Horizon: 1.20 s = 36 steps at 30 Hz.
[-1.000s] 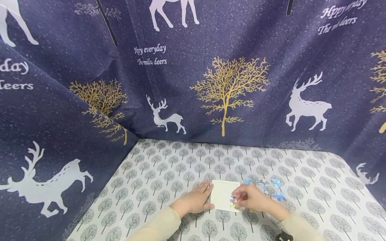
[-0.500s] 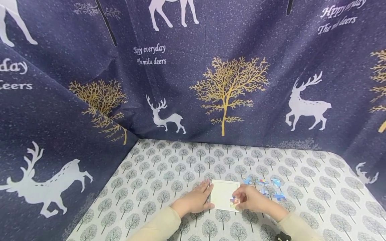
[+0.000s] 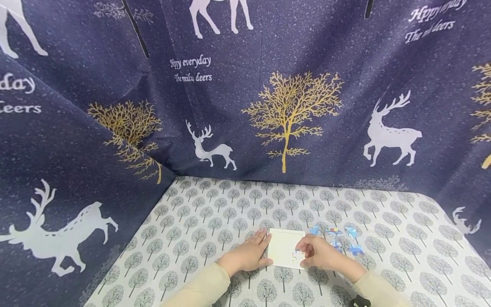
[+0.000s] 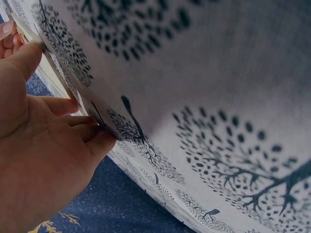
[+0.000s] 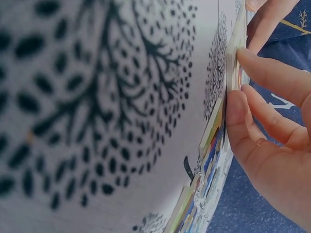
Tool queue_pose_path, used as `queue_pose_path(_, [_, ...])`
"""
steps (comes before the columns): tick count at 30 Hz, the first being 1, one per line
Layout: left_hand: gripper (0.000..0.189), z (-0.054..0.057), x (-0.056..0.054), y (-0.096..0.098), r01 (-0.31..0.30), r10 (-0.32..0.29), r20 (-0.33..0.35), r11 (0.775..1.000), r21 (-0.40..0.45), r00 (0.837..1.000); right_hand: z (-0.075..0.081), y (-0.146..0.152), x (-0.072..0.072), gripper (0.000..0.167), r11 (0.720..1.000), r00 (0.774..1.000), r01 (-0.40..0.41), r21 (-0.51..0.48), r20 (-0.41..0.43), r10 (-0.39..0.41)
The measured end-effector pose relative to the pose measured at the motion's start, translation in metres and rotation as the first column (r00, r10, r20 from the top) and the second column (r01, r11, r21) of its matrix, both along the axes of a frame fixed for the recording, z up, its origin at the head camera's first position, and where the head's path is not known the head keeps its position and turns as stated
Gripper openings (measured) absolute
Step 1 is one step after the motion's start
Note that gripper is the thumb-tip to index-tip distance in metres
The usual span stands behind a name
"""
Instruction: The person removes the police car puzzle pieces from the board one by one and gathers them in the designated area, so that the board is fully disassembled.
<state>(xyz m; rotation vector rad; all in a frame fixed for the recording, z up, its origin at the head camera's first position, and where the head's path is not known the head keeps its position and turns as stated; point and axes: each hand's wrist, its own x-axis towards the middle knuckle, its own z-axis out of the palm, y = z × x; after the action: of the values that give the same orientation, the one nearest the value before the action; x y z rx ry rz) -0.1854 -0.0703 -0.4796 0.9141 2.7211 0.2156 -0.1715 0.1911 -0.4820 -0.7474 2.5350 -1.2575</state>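
A cream puzzle tray (image 3: 281,245) with a raised rim lies flat on the tablecloth. My left hand (image 3: 250,255) rests along its left side, fingers fairly straight; the left wrist view has the thumb and fingers (image 4: 63,106) touching the tray's edge. At the tray's lower right corner, my right hand (image 3: 323,253) holds a puzzle piece (image 3: 296,257) between thumb and curled fingers, low against the tray floor. Glare washes out the piece's picture, and the fingers cover part of it. In the right wrist view, the thumb (image 5: 237,109) is at the tray's edge and the index finger reaches over it.
Several loose blue puzzle pieces (image 3: 350,233) lie right of the tray, partly hidden behind my right hand. More pieces (image 5: 212,128) show edge-on in the right wrist view. A dark deer-print curtain (image 3: 268,128) stands behind the tree-print tablecloth (image 3: 215,204).
The puzzle piece has come down flatter into the tray's lower right corner, with the right fingers lowering slightly. My left hand and the tray have stayed put.
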Motion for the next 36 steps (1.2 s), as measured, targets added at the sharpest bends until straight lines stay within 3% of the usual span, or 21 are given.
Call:
queue_pose_path(16, [0.078,-0.0024,-0.0017,-0.0025,0.005,-0.006,0.013,1.000,0.021,1.000,-0.0067,0.0006,0.0007,0.028,0.991,0.998,0.030,-0.132,0.063,-0.022])
queue_pose_path(36, [0.078,-0.0039,-0.0016,-0.0025,-0.003,0.002,0.010,1.000,0.024,1.000,-0.0091,0.0084,0.0014,0.023,0.966,1.000,-0.020,-0.258,-0.012,0.018])
